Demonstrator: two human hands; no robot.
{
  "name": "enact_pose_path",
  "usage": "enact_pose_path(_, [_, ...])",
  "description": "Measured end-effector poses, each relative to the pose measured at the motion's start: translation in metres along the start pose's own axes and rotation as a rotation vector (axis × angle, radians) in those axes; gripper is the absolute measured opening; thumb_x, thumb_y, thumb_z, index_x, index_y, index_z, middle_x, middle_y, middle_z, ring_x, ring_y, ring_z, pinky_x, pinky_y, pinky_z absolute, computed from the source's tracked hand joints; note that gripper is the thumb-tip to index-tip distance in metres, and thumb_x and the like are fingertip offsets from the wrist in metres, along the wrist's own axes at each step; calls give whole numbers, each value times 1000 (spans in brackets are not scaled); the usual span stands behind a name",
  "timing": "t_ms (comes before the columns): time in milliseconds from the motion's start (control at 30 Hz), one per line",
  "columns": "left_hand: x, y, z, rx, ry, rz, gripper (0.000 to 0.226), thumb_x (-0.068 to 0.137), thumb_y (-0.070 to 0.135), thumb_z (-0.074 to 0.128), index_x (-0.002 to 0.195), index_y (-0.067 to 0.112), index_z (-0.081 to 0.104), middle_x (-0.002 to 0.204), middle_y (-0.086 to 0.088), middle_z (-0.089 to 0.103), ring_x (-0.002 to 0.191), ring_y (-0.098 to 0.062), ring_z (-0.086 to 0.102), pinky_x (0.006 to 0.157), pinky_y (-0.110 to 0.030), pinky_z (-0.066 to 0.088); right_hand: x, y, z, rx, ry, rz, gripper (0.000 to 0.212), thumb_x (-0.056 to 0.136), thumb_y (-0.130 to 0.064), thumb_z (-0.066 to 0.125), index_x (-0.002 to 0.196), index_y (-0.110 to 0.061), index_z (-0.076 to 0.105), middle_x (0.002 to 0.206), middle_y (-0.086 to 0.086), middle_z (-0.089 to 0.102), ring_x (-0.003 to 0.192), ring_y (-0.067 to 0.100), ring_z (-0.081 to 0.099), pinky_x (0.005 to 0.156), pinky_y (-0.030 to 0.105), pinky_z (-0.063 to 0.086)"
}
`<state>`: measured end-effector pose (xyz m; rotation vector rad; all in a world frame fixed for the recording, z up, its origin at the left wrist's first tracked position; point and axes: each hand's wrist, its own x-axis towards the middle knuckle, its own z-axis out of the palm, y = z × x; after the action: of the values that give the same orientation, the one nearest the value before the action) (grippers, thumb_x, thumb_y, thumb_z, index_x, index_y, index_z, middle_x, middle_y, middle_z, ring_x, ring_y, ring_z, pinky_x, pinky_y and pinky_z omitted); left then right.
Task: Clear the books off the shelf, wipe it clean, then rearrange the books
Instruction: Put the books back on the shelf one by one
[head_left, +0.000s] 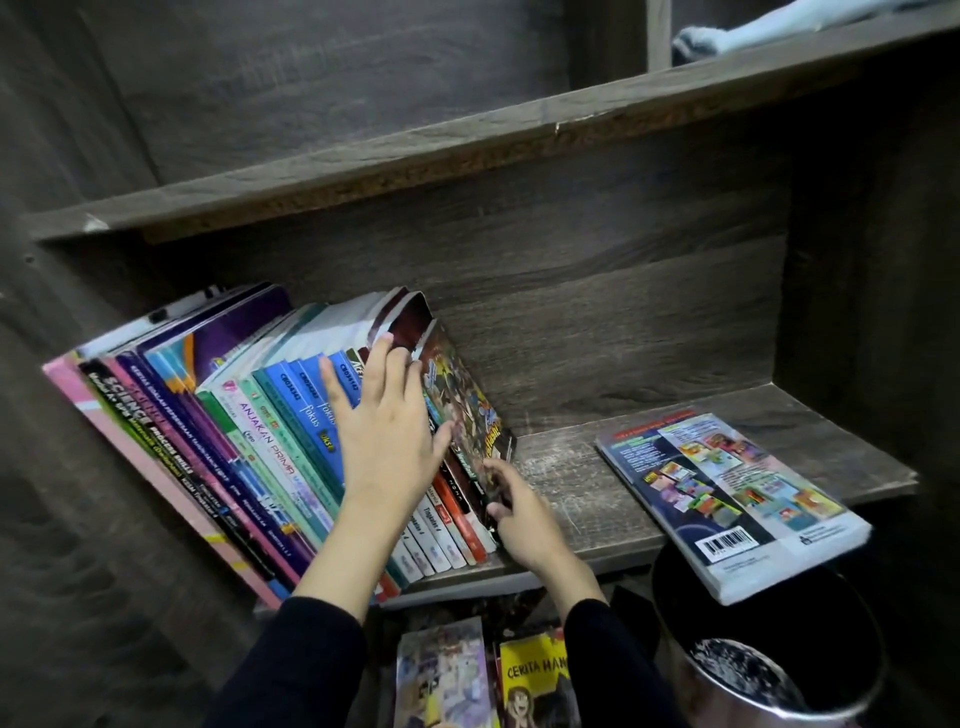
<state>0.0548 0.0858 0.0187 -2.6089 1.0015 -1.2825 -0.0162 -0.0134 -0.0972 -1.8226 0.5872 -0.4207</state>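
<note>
A row of books (244, 441) stands leaning to the left on the left half of the dark wooden shelf (571, 499). My left hand (384, 431) lies flat against the spines near the right end of the row, fingers reaching up to the book tops. My right hand (519, 514) pinches the lower edge of the outermost book, a colourful comic (467, 410). Another book (727, 499) lies flat, back cover up, on the right part of the shelf and juts over its front edge.
A shelf board (467, 150) runs above, with pale cloth (779, 26) on it at the top right. Below the shelf lie more comics (488, 675). A round dark metal container (769, 660) stands at the lower right.
</note>
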Motion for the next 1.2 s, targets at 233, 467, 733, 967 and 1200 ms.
enact_pose_path(233, [-7, 8, -13, 64, -121, 5, 76, 91, 53, 45, 149, 9, 23, 158, -8, 16, 144, -24, -17, 107, -57, -14, -1, -7, -8, -255, -14, -43, 56, 94, 0, 49, 144, -24, 37, 132, 10, 54, 114, 22, 55, 94, 32, 43])
enact_pose_path(467, [-48, 32, -23, -244, -35, 16, 40, 73, 22, 60, 110, 7, 66, 111, -11, 63, 109, -32, 56, 97, -47, 42, -20, -23, -46, -649, -12, -17, 20, 91, -20, 55, 107, -14, 65, 109, 9, 65, 105, 25, 60, 85, 30, 45])
enact_pose_path(733, [-76, 86, -52, -312, -509, -24, 32, 91, 24, 47, 119, 12, 55, 122, -6, 59, 116, -24, 53, 91, -34, 43, -57, -23, -96, -897, 32, 16, 27, 88, -24, 57, 113, -17, 64, 120, 9, 63, 113, 26, 58, 90, 34, 46])
enact_pose_path(967, [-86, 130, -58, -481, -714, -47, 30, 93, 27, 47, 117, 13, 58, 123, -8, 60, 118, -27, 56, 91, -33, 46, -82, -1, -155, -964, 159, 118, 23, 89, -21, 52, 107, -15, 64, 117, 14, 63, 109, 29, 59, 84, 32, 46])
enact_pose_path(1200, [-83, 171, -60, -683, -812, -89, 34, 95, 29, 43, 118, 8, 59, 124, -13, 60, 117, -32, 56, 93, -37, 45, -102, 30, -209, -963, 286, 263, 29, 92, -33, 51, 112, -15, 61, 125, 13, 56, 114, 30, 54, 87, 35, 45])
